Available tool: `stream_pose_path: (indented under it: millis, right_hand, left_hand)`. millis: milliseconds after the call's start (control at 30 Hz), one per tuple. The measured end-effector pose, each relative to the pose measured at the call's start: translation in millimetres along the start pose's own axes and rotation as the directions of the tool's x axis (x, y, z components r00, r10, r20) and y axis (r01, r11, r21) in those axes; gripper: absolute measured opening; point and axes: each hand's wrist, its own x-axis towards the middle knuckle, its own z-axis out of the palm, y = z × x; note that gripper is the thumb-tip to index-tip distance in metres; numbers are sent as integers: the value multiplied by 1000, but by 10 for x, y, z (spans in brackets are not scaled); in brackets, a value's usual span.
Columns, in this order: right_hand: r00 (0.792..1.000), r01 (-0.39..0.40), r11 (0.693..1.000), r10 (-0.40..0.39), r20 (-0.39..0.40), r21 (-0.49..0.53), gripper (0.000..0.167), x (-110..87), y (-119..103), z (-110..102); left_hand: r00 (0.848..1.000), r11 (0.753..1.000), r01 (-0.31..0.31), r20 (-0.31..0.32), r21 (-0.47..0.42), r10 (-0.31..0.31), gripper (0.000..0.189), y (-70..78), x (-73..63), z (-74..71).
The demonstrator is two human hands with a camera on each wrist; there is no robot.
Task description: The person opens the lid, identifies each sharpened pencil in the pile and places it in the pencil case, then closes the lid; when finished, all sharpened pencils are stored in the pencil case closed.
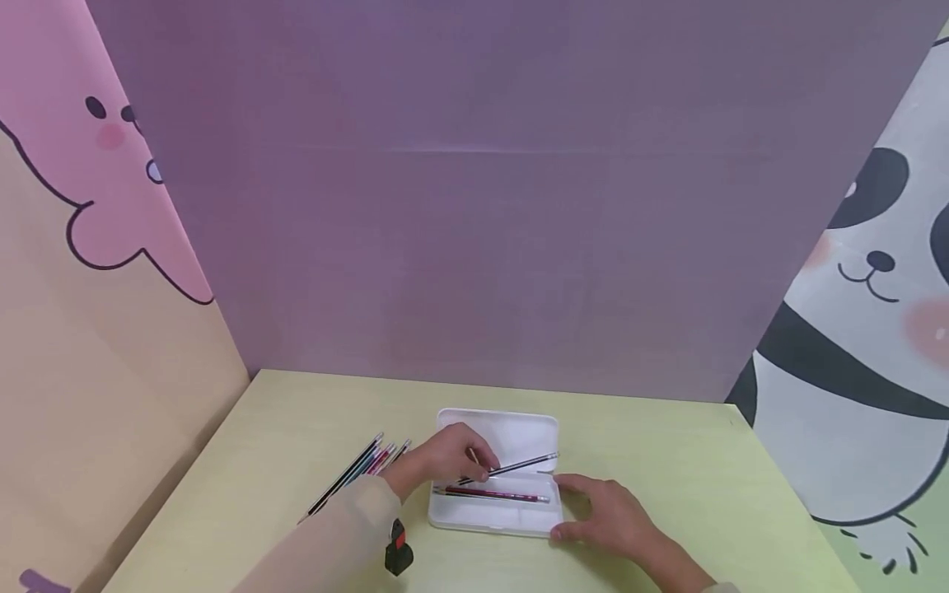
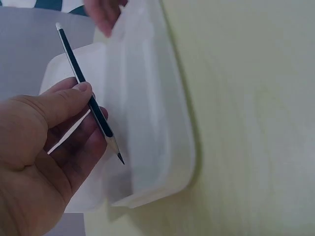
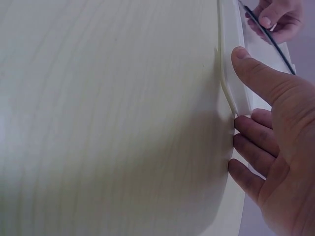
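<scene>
Left hand [image 1: 454, 453] pinches a black pencil [image 1: 525, 464] above an open white pencil case [image 1: 474, 517], right hand [image 1: 614, 515], digits spread apart, touches the case's right end, maroon pencil [image 1: 513, 496] lies inside, loose pencils [image 1: 359, 465] rest on the table [image 1: 712, 486] at left.

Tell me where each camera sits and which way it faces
Head: worn there, facing forward and down at the table; both forearms, left grip, right grip show.
Left wrist: worn there, facing a striped pencil over the white pencil case; left grip large, right partly visible.
Right wrist: worn there, facing case and table; right grip near, left beyond.
Both wrist views share pencil and case.
</scene>
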Motion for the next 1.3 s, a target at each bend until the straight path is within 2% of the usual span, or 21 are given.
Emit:
stream_pose_path:
  millis: [133,333,667,800,967,1067,1300]
  right_hand:
    - [1000,4,1000,-4,-6,0,76,2,-12,-9]
    - [1000,-15,1000,15,-6,-3,77,15,-5,17]
    - [999,-44,999,44,-3,2,78,7,-8,38]
    - [999,-48,999,48,-6,1,78,3,-23,31]
    - [999,-51,999,51,-9,-4,78,9,-31,29]
    - [999,-49,999,49,-9,-4,79,14,-23,35]
    - [998,-54,999,54,-13,-1,79,16,-4,51]
  left_hand:
    - [1000,997,14,-7,76,-13,17,-35,-14,76]
    - [1000,976,-8,-25,217,14,13,-63,-54,101]
    - [997,937,-26,-54,349,48,14,-67,-132,139]
    - [997,923,-13,-66,384,42,12,-63,-147,166]
    - [996,930,-17,-76,366,48,12,-88,-160,161]
    - [996,945,-32,-69,324,57,14,-139,-169,141]
    - [998,990,-27,-45,141,34,16,-213,-210,65]
